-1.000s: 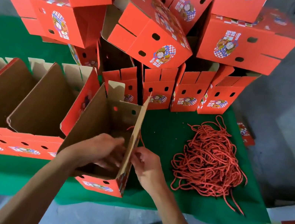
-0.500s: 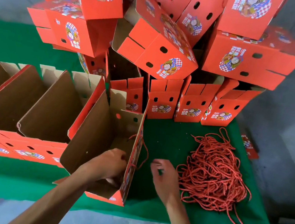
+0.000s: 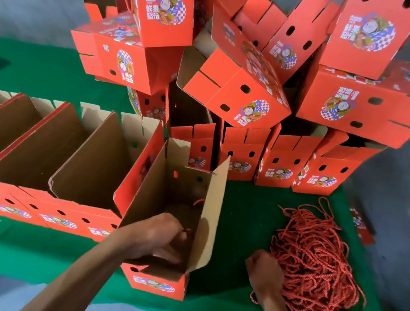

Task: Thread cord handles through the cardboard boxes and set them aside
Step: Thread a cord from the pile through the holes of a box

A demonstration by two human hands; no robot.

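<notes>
Head view: open box (image 3: 171,220) stands at the table's (image 3: 240,215) front edge, middle. Our left hand (image 3: 157,237) is inside it, fingers curled round a red cord end (image 3: 187,231) near the right wall. Our right hand (image 3: 264,272) sits at the cord pile's (image 3: 315,266) left rim, toward the front right corner, fingers curled; whether it pinches a strand we cannot tell.

We judge the cord light, limp and tangle-prone: take one strand by its end. The box looks light and stiff but creasable: hold it by a wall.

Left fingertips hidden behind knuckles; the box's threading holes on the right wall are not visible. Finished boxes (image 3: 237,84) stacked along the back edge.
</notes>
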